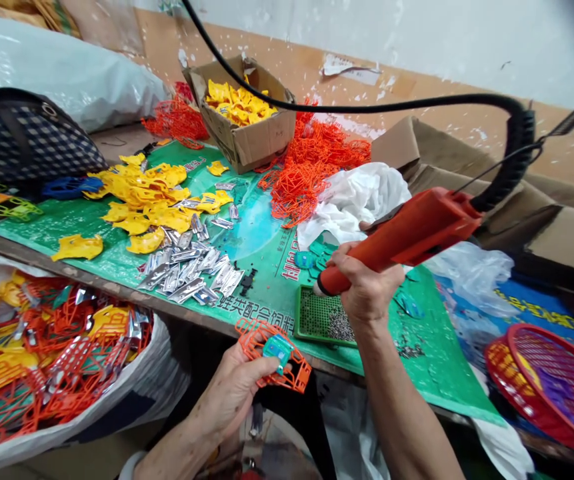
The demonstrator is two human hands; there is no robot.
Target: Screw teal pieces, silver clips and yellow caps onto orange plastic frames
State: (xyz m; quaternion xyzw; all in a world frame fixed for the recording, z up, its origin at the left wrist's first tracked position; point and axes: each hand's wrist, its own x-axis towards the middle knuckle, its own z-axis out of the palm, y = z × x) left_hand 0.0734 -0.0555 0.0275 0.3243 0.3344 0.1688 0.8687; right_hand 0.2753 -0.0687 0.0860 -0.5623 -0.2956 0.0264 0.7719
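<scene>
My left hand grips an orange plastic frame in front of the table edge. Its thumb presses a teal plastic piece against the frame. In my right hand is a red electric screwdriver, fingers wrapped round its body, a black cable running from its back end. The tool's tip end points down-left over a green tray that holds many small screws. More teal pieces lie just behind the tray, partly hidden by my right hand.
Silvery metal-look pieces and yellow plastic parts are heaped at left. Orange frames pile beside a cardboard box of yellow parts. A full white sack stands lower left, a red basket at right. The black cable arches overhead.
</scene>
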